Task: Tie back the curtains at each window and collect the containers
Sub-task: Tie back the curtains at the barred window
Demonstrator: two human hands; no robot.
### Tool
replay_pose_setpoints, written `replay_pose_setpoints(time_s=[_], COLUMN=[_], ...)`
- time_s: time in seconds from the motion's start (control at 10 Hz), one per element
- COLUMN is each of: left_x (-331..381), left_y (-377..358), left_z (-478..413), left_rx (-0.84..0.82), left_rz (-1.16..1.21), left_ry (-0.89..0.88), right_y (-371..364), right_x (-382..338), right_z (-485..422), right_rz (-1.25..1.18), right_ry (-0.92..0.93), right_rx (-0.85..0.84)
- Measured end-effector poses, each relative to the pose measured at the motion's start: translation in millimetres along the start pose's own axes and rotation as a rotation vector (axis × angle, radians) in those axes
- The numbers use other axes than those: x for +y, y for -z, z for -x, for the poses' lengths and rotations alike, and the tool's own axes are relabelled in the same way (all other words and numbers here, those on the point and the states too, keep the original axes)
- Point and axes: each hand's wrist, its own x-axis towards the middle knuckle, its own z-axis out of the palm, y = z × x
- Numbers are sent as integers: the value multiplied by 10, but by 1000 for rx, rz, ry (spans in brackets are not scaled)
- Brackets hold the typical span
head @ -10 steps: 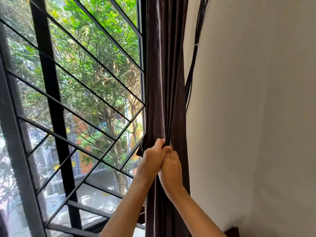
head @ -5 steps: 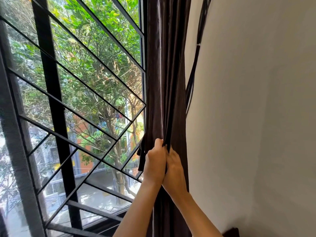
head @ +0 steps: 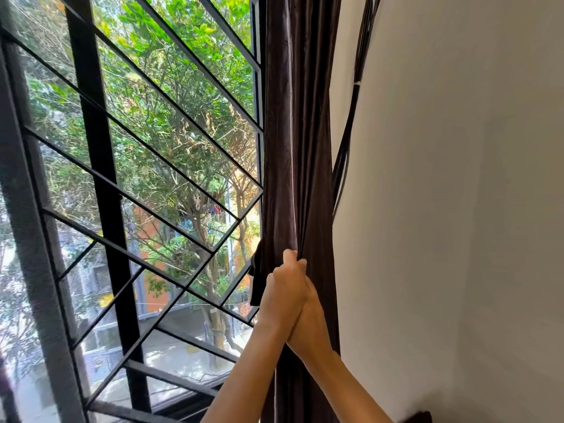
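Dark brown curtain (head: 300,141) gathered in a narrow bunch, centre frame, between black window grille (head: 102,184) at left and pale wall (head: 457,209) at right. Left hand (head: 283,290) clamped on its folds, lower centre. Right hand (head: 316,326) touching the left from behind, fingers hidden; grip cannot be told. Black cables (head: 351,132) just right of curtain.
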Motion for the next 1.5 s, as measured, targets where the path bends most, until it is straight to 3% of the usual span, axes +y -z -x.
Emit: replay_pose_setpoints(time_s=[0.1,0.3,0.4,0.5,0.6,0.8,1.1,1.5], left_x=[-6,-121,-116,-116,-125,-43,16,168], left_y=[-13,-46,-58,-91,-120,-106,-116,-132], left_z=[-12,35,72,143,169,215,244,288], left_rx=[31,176,196,210,216,220,214,149], left_rz=[-24,-119,-117,-111,-94,-106,-100,256], left_ry=[-5,-11,6,18,10,14,33,47], right_y=[27,1,120,372,580,974,887,572], right_x=[-81,202,178,6,-52,-155,-33,-224], right_z=[22,273,113,-360,-856,-1195,-617,-101], right_rz=[-43,141,16,-69,-47,-161,-149,-168], right_ry=[30,331,235,131,17,-217,-117,62], right_rx=[-3,16,283,446,404,91,283,181])
